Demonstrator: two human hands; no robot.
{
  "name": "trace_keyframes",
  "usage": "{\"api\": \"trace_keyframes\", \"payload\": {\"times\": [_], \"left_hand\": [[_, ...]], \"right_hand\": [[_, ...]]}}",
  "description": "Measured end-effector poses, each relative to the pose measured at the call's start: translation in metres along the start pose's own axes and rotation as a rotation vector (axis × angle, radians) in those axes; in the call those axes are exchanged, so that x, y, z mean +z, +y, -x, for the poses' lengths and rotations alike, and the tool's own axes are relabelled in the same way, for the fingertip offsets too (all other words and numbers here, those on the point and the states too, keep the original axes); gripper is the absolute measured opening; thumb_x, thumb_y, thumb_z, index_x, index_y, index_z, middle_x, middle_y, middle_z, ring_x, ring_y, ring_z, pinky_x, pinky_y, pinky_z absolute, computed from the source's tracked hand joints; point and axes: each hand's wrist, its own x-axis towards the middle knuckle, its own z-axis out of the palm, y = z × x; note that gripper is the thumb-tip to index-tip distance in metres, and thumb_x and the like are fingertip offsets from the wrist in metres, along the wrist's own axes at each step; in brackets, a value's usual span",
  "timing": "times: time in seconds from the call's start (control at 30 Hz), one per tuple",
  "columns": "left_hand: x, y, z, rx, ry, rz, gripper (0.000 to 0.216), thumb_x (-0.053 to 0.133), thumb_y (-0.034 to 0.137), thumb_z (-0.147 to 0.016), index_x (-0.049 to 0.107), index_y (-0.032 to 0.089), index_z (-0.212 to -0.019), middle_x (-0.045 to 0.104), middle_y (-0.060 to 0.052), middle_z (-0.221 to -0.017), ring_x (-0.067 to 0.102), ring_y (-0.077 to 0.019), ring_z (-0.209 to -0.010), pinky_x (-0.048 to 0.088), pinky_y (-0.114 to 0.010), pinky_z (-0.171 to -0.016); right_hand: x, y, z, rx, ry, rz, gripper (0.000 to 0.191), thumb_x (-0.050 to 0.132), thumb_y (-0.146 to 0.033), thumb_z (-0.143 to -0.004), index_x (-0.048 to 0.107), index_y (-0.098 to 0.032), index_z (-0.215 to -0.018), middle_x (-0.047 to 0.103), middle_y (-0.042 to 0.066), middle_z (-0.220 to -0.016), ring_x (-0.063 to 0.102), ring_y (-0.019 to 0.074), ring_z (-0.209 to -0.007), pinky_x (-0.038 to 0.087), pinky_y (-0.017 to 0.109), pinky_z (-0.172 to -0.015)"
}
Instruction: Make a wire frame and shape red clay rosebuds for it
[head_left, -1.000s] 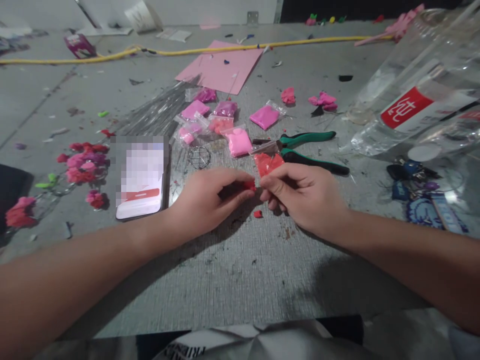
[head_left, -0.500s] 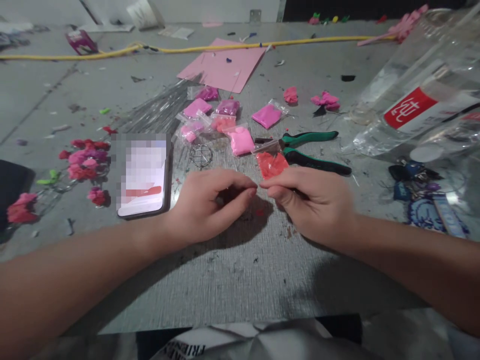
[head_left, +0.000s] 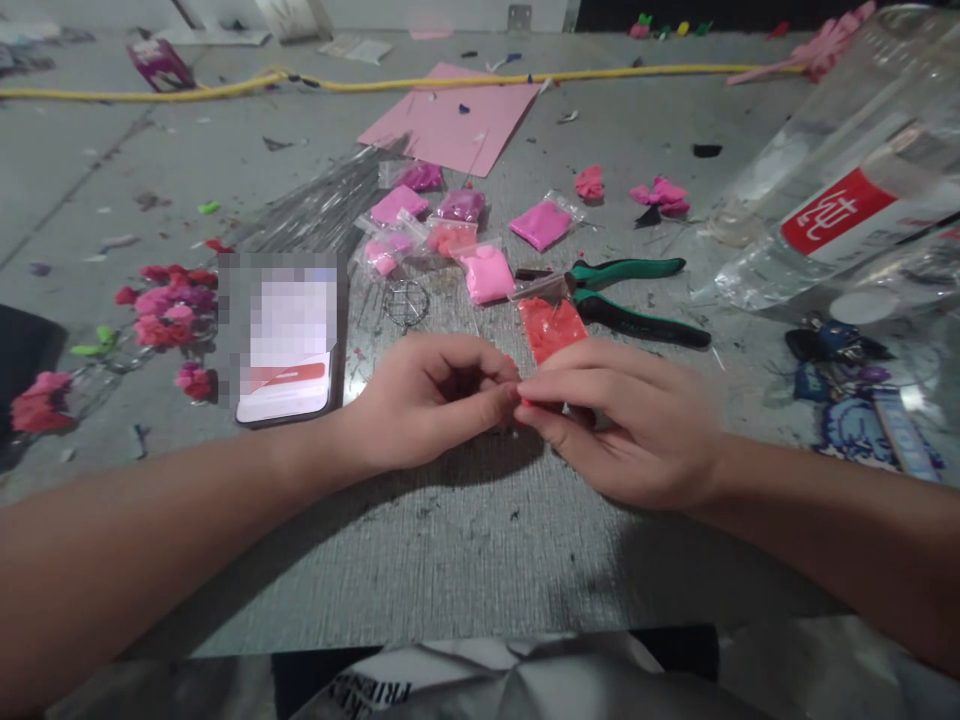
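My left hand (head_left: 442,405) and my right hand (head_left: 626,420) meet fingertip to fingertip above the table. Between the pinched fingers of both shows a small bit of red modelling clay (head_left: 527,403), mostly hidden. A see-through bag of red clay (head_left: 551,328) lies right behind my right hand. Beyond it rest pliers with green and black handles (head_left: 634,318). Several small bags of pink and purple clay, one a bright pink bag (head_left: 487,275), lie past my fingers. A round wire piece (head_left: 406,303) sits behind my left hand.
A phone (head_left: 289,345) lies left of my left hand, near pink and red clay flowers (head_left: 171,305). Thin wires (head_left: 322,205) and a pink sheet (head_left: 454,115) lie farther back. Clear plastic bottles (head_left: 832,220) and blue trinkets (head_left: 855,430) are at the right. A yellow cord (head_left: 450,83) crosses the back.
My fingertips have closed together and sit slightly lower; my right hand's fingers have shifted around the clay. Red clay now shows between them. The view has shifted slightly.
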Motion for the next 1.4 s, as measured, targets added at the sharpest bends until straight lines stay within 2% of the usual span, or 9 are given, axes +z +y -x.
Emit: {"api": "trace_keyframes", "payload": {"times": [0.17,0.3,0.43,0.57,0.7,0.93,1.13,1.27,1.4], "left_hand": [[0.0,-0.003,0.0,-0.038,-0.029,0.057,0.008,0.069,0.019,-0.092,0.069,0.016,-0.084,0.065,0.003,-0.062,0.055,-0.0076,-0.048,0.046,-0.02,-0.047],[0.0,-0.003,0.0,-0.083,-0.043,0.144,0.008,0.068,0.017,-0.091,0.067,0.015,-0.084,0.058,0.005,-0.058,0.048,-0.005,-0.042,0.039,-0.017,-0.039],[-0.001,-0.004,0.001,-0.136,-0.063,0.214,0.008,0.068,0.017,-0.092,0.066,0.014,-0.085,0.058,0.004,-0.061,0.049,-0.005,-0.044,0.04,-0.015,-0.039],[-0.002,-0.003,0.003,-0.123,-0.105,0.223,0.007,0.067,0.015,-0.092,0.067,0.014,-0.086,0.059,0.003,-0.063,0.052,-0.0063,-0.048,0.043,-0.016,-0.042],[-0.002,-0.001,0.002,-0.049,-0.146,0.185,0.008,0.065,0.013,-0.092,0.067,0.014,-0.085,0.06,0.004,-0.063,0.052,-0.006,-0.048,0.044,-0.017,-0.045],[0.0,0.0,-0.001,0.234,-0.138,-0.143,0.009,0.065,0.008,-0.081,0.065,0.015,-0.075,0.062,0.003,-0.062,0.051,-0.0067,-0.053,0.041,-0.016,-0.05],[0.001,-0.001,0.001,0.279,-0.132,-0.206,0.009,0.064,0.011,-0.082,0.063,0.015,-0.075,0.065,0.001,-0.062,0.051,-0.007,-0.051,0.04,-0.017,-0.048],[0.002,-0.002,0.003,0.306,-0.111,-0.256,0.011,0.065,0.009,-0.081,0.06,0.017,-0.074,0.065,0.002,-0.061,0.049,-0.0065,-0.049,0.038,-0.018,-0.047],[0.003,-0.002,0.004,0.31,-0.046,-0.307,0.013,0.065,0.009,-0.081,0.059,0.017,-0.073,0.06,0.003,-0.06,0.046,-0.0069,-0.05,0.037,-0.019,-0.048]], "right_hand": [[0.005,0.007,0.001,-0.053,0.034,0.024,0.013,0.073,-0.016,-0.094,0.075,-0.019,-0.106,0.074,0.007,-0.097,0.071,0.0151,-0.084,0.06,0.029,-0.073],[0.005,0.008,0.003,-0.065,0.017,0.042,0.016,0.071,-0.016,-0.095,0.075,-0.02,-0.11,0.074,0.007,-0.102,0.07,0.0146,-0.085,0.061,0.029,-0.073],[0.004,0.009,0.004,-0.085,0.003,0.031,0.017,0.068,-0.011,-0.096,0.074,-0.017,-0.112,0.074,0.008,-0.102,0.07,0.0137,-0.089,0.061,0.028,-0.076],[0.003,0.009,0.003,-0.093,-0.028,-0.013,0.016,0.067,-0.012,-0.097,0.074,-0.016,-0.111,0.072,0.008,-0.101,0.068,0.0129,-0.088,0.06,0.028,-0.075],[0.004,0.01,0.002,-0.102,-0.035,-0.094,0.016,0.067,-0.008,-0.094,0.075,-0.013,-0.107,0.07,0.008,-0.099,0.066,0.0126,-0.088,0.058,0.027,-0.075],[0.005,0.013,0.0,-0.045,-0.081,-0.334,0.013,0.069,-0.004,-0.088,0.076,-0.01,-0.097,0.065,0.008,-0.095,0.064,0.0116,-0.085,0.056,0.027,-0.075],[0.003,0.013,0.0,0.136,-0.121,-0.405,0.007,0.078,-0.014,-0.089,0.074,-0.017,-0.093,0.065,0.004,-0.095,0.064,0.013,-0.083,0.054,0.028,-0.07],[0.003,0.008,-0.002,0.234,-0.129,-0.485,0.01,0.079,-0.017,-0.088,0.071,-0.021,-0.093,0.064,0.002,-0.094,0.062,0.0121,-0.079,0.048,0.025,-0.059],[0.002,-0.002,-0.004,0.48,-0.153,-0.616,0.01,0.076,-0.018,-0.09,0.066,-0.022,-0.09,0.064,0.002,-0.095,0.063,0.0136,-0.083,0.047,0.025,-0.059]]}}
